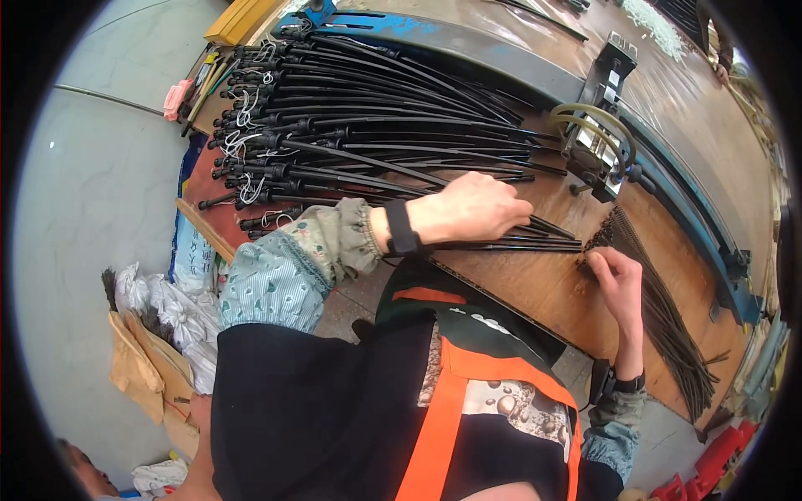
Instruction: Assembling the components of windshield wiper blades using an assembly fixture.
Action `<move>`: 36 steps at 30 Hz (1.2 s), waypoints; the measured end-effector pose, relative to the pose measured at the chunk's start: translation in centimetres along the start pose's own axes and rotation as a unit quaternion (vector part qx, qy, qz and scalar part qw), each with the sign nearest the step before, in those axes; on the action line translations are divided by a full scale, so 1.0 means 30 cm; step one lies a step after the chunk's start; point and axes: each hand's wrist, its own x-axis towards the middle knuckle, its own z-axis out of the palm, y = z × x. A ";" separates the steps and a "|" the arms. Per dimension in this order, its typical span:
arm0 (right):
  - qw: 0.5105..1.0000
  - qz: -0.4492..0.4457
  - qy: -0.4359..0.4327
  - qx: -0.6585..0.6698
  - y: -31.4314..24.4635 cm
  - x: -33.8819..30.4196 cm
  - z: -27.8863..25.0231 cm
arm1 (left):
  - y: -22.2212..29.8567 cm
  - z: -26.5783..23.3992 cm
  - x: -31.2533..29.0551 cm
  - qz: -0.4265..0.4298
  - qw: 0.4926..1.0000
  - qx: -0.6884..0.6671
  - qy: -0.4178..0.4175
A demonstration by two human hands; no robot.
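My left hand (480, 204) is closed, its fingers curled over several slim black rods (539, 245) that stick out to its right. To its left and beyond it, a big pile of black rods (393, 121) fans across the bench, with thicker fittings and loops of white string (242, 108) at their left ends. My right hand (616, 271) pinches thumb to fingers just past the rods' right tips; anything between the fingertips is too small to make out. Beside that hand lies a bundle of thin dark rods (660, 326).
A small clamp-like machine (597, 159) with hoses stands beyond my hands, on a blue metal rail (693, 192). The wooden bench (510, 284) ends just in front of me. White plastic bags (167, 309) and cardboard (138, 367) are at the left. Another person's arm (196, 447) shows at lower left.
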 end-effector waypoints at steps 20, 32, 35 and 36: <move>0.809 -0.376 0.399 -0.213 0.068 -0.122 -0.060 | 0.386 -0.073 0.256 0.136 0.987 0.082 -0.034; 0.887 -0.020 0.401 -0.229 0.385 -0.343 -0.553 | 0.509 -0.174 0.710 0.351 0.917 0.183 0.044; 0.885 -0.038 0.394 -0.245 0.342 -0.298 -0.581 | 0.460 -0.103 0.802 0.366 0.916 0.161 0.037; 0.885 -0.036 0.391 -0.251 0.330 -0.304 -0.577 | 0.465 -0.095 0.815 0.379 0.914 0.144 0.025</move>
